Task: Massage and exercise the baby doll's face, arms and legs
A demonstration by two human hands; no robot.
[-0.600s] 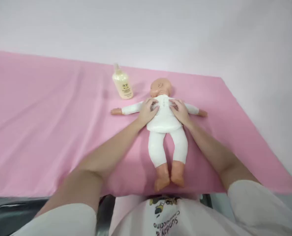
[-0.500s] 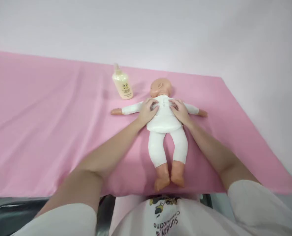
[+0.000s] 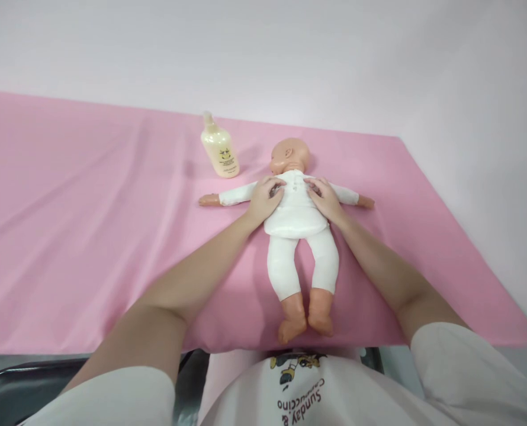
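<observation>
A baby doll (image 3: 296,216) in a white top and white leggings lies on its front, its head turned to the left and its arms stretched out sideways. On the left side of its upper back rests my left hand (image 3: 266,198), fingers bent and thumb curved in, gripping around the shoulder area. My right hand (image 3: 324,198) mirrors it on the right side, with bent fingers and thumb on the white top. Both palms face down against the doll, so the contact under them is partly hidden. The doll's bare feet point towards me.
A pump bottle (image 3: 221,154) of pale yellow liquid stands left of the doll's head. Beneath everything spreads a pink cloth (image 3: 90,236) with soft folds, covering the table to its front edge. A black chair (image 3: 28,384) shows at the lower left, and a pale wall lies behind.
Both hands stay at the doll's upper back with almost the same grip. The whole view has shifted very slightly; the doll and bottle keep their places on the cloth.
</observation>
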